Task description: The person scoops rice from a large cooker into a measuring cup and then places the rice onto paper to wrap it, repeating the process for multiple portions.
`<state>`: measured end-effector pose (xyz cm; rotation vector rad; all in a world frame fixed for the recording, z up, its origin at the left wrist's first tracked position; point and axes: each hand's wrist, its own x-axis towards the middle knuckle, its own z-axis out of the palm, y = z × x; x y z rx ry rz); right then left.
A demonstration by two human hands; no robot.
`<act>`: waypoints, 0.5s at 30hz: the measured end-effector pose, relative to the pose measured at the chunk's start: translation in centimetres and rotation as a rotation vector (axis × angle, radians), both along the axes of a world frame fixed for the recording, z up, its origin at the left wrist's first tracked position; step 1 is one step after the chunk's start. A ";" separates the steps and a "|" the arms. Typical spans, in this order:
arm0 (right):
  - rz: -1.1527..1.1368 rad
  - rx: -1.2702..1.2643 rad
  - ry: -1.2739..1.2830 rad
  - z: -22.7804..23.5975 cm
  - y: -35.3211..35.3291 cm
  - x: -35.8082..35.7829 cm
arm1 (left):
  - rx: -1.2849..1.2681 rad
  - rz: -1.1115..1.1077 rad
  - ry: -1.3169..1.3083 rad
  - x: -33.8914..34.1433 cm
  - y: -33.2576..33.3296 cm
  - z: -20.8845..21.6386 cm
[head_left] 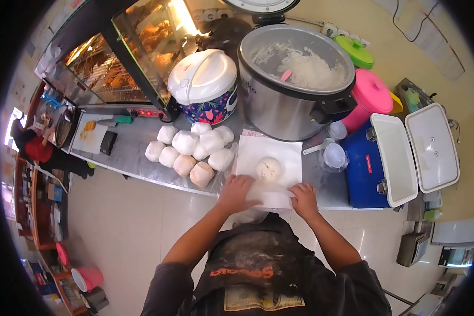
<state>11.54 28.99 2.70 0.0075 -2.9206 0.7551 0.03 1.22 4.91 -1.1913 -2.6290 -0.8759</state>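
Observation:
A round mound of cooked rice (269, 169) lies on a square sheet of white wrapping paper (288, 151) on the metal counter. The sheet's near edge is lifted and curls up just in front of the rice. My left hand (237, 194) grips that edge at its left corner, close to a crumpled clear plastic bag. At the right corner my right hand (304, 199) pinches the same edge between thumb and fingers. Left of the sheet sit several white wrapped parcels (185, 142), bunched and partly stacked.
Behind the sheet stands a large open rice cooker (284, 108) with a pink scoop inside. A patterned rice container (205, 87) and a lit glass food cabinet (142, 50) are to its left. Clear cups (334, 156) and an open blue cooler (366, 168) stand right. A co-worker (37, 147) is far left.

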 end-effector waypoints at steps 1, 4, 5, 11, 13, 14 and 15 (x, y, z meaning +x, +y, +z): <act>0.028 -0.009 0.008 -0.2 0.7 0.4 | -0.067 -0.067 0.069 -0.1 -0.8 0.2; 0.113 -0.054 0.000 2.2 1.1 1.1 | -0.200 -0.184 0.051 0.6 -4.3 -1.2; 0.127 -0.071 -0.017 3.5 1.3 1.4 | -0.152 -0.181 -0.029 1.1 -4.7 -0.7; -0.036 -0.574 -0.377 2.6 3.1 0.6 | 0.202 0.038 -1.076 -1.1 -4.2 -0.4; -0.147 -0.718 -0.488 1.6 3.4 0.1 | 0.254 0.123 -1.045 -2.2 -2.9 -1.0; -0.205 -0.759 -0.508 1.5 2.9 -0.5 | 0.280 0.171 -1.027 -2.6 -2.3 -1.1; -0.263 -0.799 -0.527 1.5 2.5 -1.0 | 0.147 0.234 -0.841 -2.5 -1.5 -0.9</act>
